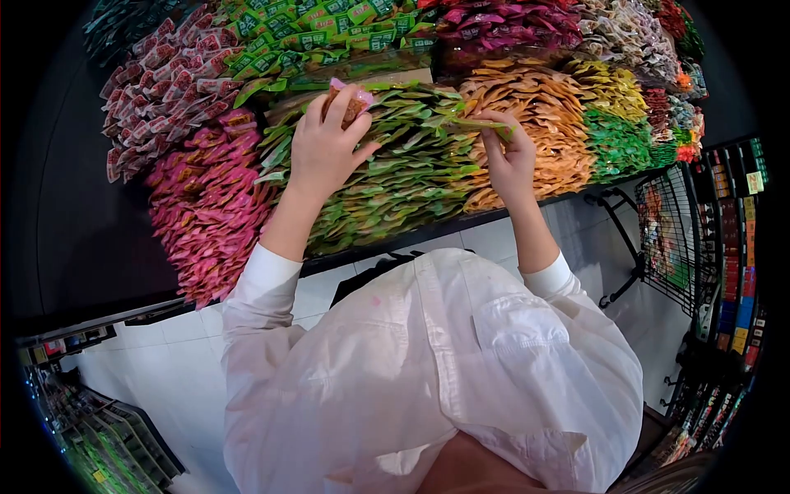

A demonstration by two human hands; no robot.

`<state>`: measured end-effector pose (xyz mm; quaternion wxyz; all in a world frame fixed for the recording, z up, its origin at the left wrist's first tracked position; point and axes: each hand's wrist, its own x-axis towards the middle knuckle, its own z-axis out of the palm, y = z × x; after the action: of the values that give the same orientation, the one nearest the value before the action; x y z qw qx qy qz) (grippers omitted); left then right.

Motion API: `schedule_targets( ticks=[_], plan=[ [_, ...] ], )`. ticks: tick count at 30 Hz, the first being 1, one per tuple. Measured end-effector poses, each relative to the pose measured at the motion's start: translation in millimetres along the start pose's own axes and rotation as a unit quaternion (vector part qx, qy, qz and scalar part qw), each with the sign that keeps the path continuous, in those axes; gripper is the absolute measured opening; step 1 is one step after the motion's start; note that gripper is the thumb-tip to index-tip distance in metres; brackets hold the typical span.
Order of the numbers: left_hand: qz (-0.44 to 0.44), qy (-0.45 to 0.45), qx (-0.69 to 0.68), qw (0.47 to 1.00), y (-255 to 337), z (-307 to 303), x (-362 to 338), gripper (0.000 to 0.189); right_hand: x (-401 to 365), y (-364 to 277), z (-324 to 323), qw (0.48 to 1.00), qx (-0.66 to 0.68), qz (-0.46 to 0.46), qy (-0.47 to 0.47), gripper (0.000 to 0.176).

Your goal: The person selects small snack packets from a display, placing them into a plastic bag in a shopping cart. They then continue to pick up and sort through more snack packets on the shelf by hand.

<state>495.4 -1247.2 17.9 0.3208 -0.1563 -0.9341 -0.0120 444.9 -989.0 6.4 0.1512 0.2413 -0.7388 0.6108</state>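
My left hand (pixel 327 146) reaches over the display with its fingers curled on a small pink-and-brown snack packet (pixel 360 100); the thumb stands out to the right. Beneath it lie dense rows of green snack packets (pixel 383 181). Near the border with the orange packets (pixel 527 90), my right hand (pixel 512 156) pinches a thin yellow-green packet (pixel 465 124) by its right end, between thumb and fingers. That packet is seen nearly edge-on, so its print cannot be read.
Pink packets (pixel 210 206) fill the display's near left, with red-and-white packets (pixel 169 82) behind them. Bright green packets (pixel 313 29) lie at the back, and yellow ones (pixel 609 89) to the right. A wire shopping cart (pixel 666 235) stands right, beside stocked shelves (pixel 732 247).
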Motion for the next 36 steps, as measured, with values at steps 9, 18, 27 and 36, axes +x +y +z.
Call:
schedule_targets(
  ticks=[9,18,27,36],
  plan=[
    [-0.073,0.010,-0.121,0.990,-1,-26,0,0.031,-8,4,-8,1.000,-0.009,0.018,-0.020,0.013],
    [-0.242,0.079,-0.600,0.758,27,-46,-40,0.056,-9,23,-38,0.989,0.115,0.097,0.011,0.020],
    [-0.095,-0.038,-0.227,0.969,67,-33,-18,0.025,-6,25,-41,0.979,0.130,0.127,-0.089,0.021],
    [-0.075,0.019,-0.045,0.996,47,-20,-4,0.013,-10,31,-66,0.976,0.146,0.139,-0.086,0.020]
  ],
)
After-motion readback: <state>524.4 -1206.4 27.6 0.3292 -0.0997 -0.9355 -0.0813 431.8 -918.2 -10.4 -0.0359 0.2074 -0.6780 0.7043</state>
